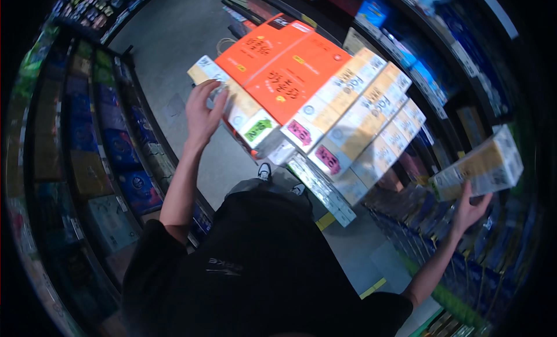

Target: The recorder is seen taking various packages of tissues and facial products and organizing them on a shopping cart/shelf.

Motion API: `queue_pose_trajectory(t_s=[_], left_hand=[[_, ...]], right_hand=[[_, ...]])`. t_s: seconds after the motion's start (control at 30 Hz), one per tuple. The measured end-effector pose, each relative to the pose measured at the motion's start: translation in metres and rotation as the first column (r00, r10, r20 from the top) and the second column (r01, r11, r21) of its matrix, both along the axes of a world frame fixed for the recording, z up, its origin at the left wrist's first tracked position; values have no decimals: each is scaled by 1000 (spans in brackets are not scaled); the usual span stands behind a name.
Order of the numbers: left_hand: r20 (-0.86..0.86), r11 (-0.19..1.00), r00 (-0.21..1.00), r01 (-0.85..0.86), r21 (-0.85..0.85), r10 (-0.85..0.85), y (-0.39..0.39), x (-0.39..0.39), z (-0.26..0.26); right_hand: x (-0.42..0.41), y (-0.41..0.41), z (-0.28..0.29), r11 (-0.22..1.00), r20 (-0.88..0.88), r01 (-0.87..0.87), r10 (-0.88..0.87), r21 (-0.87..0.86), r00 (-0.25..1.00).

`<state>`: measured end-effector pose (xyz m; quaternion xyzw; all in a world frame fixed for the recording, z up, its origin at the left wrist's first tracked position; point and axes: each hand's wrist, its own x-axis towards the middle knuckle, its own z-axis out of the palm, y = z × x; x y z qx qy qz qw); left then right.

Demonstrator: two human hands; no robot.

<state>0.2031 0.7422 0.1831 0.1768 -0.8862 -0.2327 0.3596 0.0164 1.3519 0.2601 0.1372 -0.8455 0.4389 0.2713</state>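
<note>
In front of me is a stack of packs: orange boxes [283,67] in the middle, white-and-tan wrapped packs [361,119] piled to the right, and one long white-and-tan pack [243,104] along the left edge. My left hand [204,111] rests its fingers on the far part of that left pack. Out at the right, my right hand [472,206] grips a white-and-tan wrapped pack [478,167] from its near side, held up apart from the stack. Narrow light-coloured packs [320,187] lie lower down at the stack's near side.
Store shelves [100,150] with blue, tan and green packs run along the left. More shelving [417,76] with price strips stands at the upper right. Hanging or standing packs [457,245] fill a display at the lower right. Grey floor [174,45] shows beyond the stack.
</note>
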Motion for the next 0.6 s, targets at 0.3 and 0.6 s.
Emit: queue_pose_trajectory(t_s=[0.3,0.6], left_hand=[[-60,988,986,151,-37,-153,-15,-1,-21],[159,950,941,309,-41,-299,-26,18,-17]], right_hand=[[-25,-298,123,763,-8,-637,640,-108,768],[-58,-562,1,663,659,-748,576,-28,484]])
